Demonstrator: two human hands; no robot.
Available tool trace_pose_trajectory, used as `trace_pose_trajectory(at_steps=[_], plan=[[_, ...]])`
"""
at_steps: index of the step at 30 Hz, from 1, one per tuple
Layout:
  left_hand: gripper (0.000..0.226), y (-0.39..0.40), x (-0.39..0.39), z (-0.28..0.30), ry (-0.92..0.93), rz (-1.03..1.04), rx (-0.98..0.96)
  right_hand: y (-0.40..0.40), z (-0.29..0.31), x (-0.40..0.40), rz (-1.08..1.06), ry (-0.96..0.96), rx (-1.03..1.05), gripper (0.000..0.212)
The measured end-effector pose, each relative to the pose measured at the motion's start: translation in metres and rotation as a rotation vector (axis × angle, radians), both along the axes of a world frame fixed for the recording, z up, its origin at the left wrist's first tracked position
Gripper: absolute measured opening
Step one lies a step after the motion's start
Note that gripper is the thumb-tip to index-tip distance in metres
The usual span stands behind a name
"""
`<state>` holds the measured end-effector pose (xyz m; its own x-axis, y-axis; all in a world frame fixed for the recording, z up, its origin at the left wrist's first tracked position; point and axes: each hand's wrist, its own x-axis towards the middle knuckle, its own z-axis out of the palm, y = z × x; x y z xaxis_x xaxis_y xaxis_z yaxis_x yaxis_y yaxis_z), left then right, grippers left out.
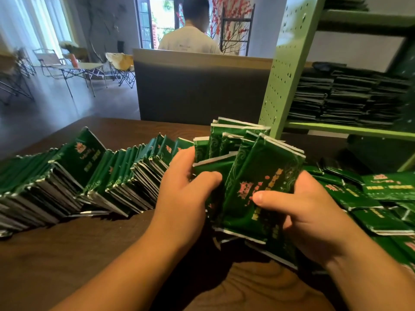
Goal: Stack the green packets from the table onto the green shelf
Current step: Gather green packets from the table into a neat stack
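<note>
Above the brown table (67, 254), both hands (244, 205) clench an uneven bundle of glossy green packets (258, 176).

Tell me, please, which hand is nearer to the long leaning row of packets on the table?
Left. The left hand sits right beside the leaning row; the right hand is across the held bundle, farther away.

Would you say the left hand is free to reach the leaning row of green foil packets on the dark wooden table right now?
Probably not yet: the left hand shares a grip with the right hand on a bundle of green packets. The leaning row of green foil packets lies unobstructed beside it.
</note>
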<state>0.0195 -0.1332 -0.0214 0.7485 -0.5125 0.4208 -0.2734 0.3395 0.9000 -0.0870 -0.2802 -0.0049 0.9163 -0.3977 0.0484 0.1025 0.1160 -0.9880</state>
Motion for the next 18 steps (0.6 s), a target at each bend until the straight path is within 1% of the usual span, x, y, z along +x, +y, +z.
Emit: trace_pose_trajectory(at_steps=[1,3,5,6,8,10,11,13,14,15,16,18], plan=[[0.031,-0.002,-0.002,0.001,0.063,-0.035,-0.054,0.002,0.000,0.000,-0.041,0.015,-0.066,0.061],[0.028,-0.005,-0.004,-0.002,0.148,-0.066,-0.130,0.010,0.000,0.000,-0.078,0.028,-0.277,0.073],[0.028,-0.009,-0.003,-0.008,0.132,-0.022,-0.140,0.017,-0.001,0.000,-0.050,0.056,-0.463,0.090],[0.032,-0.010,-0.004,-0.011,0.137,-0.021,-0.151,0.020,-0.003,0.001,-0.007,0.078,-0.507,0.099],[0.044,-0.008,-0.009,-0.014,0.195,-0.071,-0.175,0.020,-0.005,0.001,0.077,0.111,-0.523,0.118],[0.054,-0.008,-0.009,-0.008,0.257,-0.095,-0.154,0.016,-0.006,0.001,0.089,0.077,-0.492,0.115],[0.048,-0.009,-0.005,-0.002,0.259,-0.083,-0.095,0.015,-0.005,0.001,0.084,0.050,-0.459,0.113],[0.026,-0.002,0.001,-0.011,0.044,-0.211,-0.026,0.012,-0.004,0.000,0.078,0.020,-0.420,0.112],[0.027,0.001,-0.001,-0.010,-0.034,-0.197,0.023,0.012,-0.004,0.000,0.074,0.014,-0.429,0.111],[0.027,-0.001,-0.001,-0.008,-0.038,-0.137,0.035,0.013,-0.003,-0.001,0.067,0.010,-0.444,0.110],[0.026,-0.001,-0.006,-0.007,-0.054,-0.101,0.007,0.014,-0.003,-0.001,0.054,-0.003,-0.455,0.108],[0.048,-0.002,-0.023,-0.001,0.003,-0.015,-0.083,0.015,-0.003,-0.003,0.035,-0.045,-0.489,0.104]])
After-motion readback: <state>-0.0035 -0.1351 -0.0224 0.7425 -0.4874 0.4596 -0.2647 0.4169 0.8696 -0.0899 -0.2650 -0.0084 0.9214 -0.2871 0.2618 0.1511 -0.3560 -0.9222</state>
